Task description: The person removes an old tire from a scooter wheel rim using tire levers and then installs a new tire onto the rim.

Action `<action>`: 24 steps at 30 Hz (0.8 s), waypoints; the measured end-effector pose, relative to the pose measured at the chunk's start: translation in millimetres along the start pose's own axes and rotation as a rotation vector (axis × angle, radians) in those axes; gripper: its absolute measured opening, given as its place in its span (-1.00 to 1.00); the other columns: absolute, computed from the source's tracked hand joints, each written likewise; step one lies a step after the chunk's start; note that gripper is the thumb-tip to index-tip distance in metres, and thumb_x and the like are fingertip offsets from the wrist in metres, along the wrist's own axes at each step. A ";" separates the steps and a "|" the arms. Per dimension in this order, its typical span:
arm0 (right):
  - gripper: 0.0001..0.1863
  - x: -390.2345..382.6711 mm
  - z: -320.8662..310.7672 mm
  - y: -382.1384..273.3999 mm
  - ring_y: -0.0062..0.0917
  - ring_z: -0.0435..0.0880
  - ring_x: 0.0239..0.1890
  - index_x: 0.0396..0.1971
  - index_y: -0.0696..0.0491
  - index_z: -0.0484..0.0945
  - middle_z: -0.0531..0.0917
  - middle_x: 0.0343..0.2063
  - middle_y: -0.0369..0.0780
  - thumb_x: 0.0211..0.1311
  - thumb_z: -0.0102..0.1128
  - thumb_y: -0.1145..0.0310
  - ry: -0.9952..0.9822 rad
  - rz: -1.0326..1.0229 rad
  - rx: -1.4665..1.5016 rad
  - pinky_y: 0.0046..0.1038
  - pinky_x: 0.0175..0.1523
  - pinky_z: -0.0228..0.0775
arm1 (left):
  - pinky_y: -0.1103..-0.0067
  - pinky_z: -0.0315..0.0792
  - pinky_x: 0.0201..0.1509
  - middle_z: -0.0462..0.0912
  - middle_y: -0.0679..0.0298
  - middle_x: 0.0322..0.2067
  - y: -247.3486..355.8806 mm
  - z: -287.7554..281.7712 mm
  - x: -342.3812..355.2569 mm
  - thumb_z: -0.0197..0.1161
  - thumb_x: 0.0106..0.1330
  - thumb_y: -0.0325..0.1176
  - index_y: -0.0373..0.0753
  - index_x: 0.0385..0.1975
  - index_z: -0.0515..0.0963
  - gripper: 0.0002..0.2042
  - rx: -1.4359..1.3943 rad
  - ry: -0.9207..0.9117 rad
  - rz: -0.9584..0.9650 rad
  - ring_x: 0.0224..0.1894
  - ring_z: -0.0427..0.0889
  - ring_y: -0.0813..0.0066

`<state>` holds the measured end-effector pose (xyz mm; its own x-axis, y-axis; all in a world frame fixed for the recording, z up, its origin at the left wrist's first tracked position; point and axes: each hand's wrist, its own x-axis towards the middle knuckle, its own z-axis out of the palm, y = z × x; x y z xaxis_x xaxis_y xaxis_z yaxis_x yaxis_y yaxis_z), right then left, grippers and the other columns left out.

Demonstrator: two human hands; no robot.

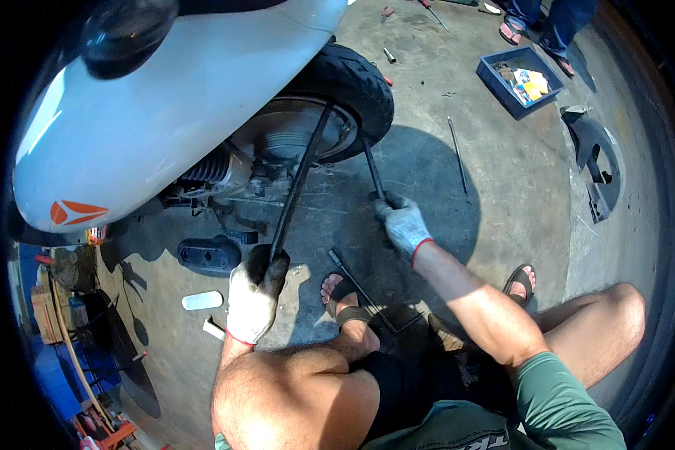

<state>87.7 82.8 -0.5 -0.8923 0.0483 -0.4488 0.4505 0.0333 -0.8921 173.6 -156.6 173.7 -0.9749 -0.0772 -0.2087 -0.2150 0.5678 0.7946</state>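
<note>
In a white work glove, my left hand (253, 298) is wrapped round the lower end of a long black tyre lever (300, 180). The lever's far end reaches the rim of a scooter wheel (277, 137). My right hand (405, 225), also gloved, grips a second, shorter-looking tyre lever (373, 169). Its tip meets the black tyre (364, 86) at the near right edge, and I cannot make out whether it sits under the bead. The wheel is partly hidden beneath the white scooter body (165, 90).
A dark blue bin (519, 82) with small packages stands far right, near another person's feet (511, 31). A metal rod (457, 154), an L-shaped wrench (364, 292), a black oval cover (208, 255) and a white bottle (202, 301) lie on the floor. A dark curved part (598, 169) lies at right.
</note>
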 end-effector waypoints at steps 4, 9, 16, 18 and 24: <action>-0.77 -39.0 37.7 -52.0 -0.70 0.35 -0.64 -0.07 0.00 0.57 0.47 -0.58 -0.39 0.33 0.13 0.29 -0.050 0.305 0.410 -0.61 -0.58 0.14 | 0.41 0.39 -0.51 0.55 -0.02 -0.62 -7.3 5.6 -2.8 0.16 0.32 -0.34 -0.37 -0.31 0.52 -0.81 0.124 0.086 0.226 -0.56 0.59 0.12; -0.72 -42.8 16.0 -50.7 -0.69 0.29 -0.65 -0.05 0.04 0.53 0.41 -0.61 -0.41 0.40 -0.01 0.22 -0.124 0.322 0.450 -0.60 -0.56 0.08 | 0.33 0.38 -0.57 0.51 -0.03 -0.66 -63.3 31.1 17.9 0.18 0.29 -0.37 -0.33 -0.34 0.48 -0.86 0.189 0.159 0.430 -0.61 0.56 -0.02; -0.73 -55.8 10.0 -73.2 -0.71 0.20 -0.64 -0.21 0.06 0.46 0.35 -0.58 -0.42 0.45 -0.15 0.20 -0.316 0.463 0.824 -0.66 -0.57 0.04 | 0.34 0.39 -0.57 0.52 0.04 -0.66 -109.1 30.2 37.9 0.21 0.25 -0.35 -0.27 -0.35 0.50 -0.88 0.295 0.251 0.576 -0.62 0.55 0.03; -0.75 -59.0 21.7 -82.3 -0.67 0.22 -0.66 -0.30 0.02 0.44 0.32 -0.62 -0.40 0.46 -0.18 0.21 -0.323 0.489 0.956 -0.61 -0.59 0.06 | 0.33 0.41 -0.55 0.54 0.04 -0.63 -116.8 22.1 44.8 0.20 0.26 -0.32 -0.26 -0.34 0.51 -0.86 0.422 0.242 0.504 -0.60 0.57 0.04; -0.75 -63.0 48.1 -89.3 -0.68 0.20 -0.69 -0.38 -0.01 0.40 0.28 -0.66 -0.42 0.44 -0.18 0.19 -0.332 0.504 1.080 -0.60 -0.62 0.04 | 0.32 0.45 -0.48 0.60 0.06 -0.55 -133.8 -7.2 75.5 0.24 0.19 -0.31 -0.22 -0.34 0.56 -0.86 0.544 0.326 0.588 -0.53 0.60 0.08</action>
<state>102.3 28.7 104.9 -0.6611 -0.4441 -0.6048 0.6323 -0.7637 -0.1305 128.4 -244.3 55.8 -0.9049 0.1683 0.3910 0.3058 0.8960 0.3219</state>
